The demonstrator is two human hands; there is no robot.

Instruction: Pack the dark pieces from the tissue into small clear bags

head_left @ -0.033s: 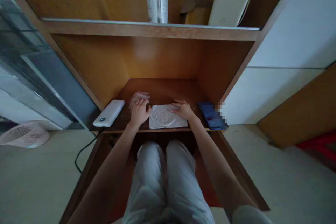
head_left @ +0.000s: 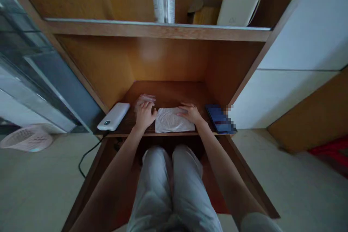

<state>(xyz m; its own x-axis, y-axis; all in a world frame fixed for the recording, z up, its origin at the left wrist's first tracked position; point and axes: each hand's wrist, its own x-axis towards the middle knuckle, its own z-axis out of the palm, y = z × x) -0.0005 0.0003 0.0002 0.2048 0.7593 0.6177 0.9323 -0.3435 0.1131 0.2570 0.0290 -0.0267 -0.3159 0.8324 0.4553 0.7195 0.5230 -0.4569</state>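
White tissue [head_left: 174, 121], only one piece, lies under our two hands, left hand [head_left: 145, 115] and right hand [head_left: 190, 113], both open, not gripping, between one power bank [head_left: 112, 116] and one phone [head_left: 219, 119].

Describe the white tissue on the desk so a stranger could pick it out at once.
Find the low wooden desk beneath the shelf, directly ahead of the person's knees. At its front edge, a crumpled white tissue lies between the left hand and right hand. It's the soft, wrinkled white sheet, unlike the smooth power bank beyond the left hand.
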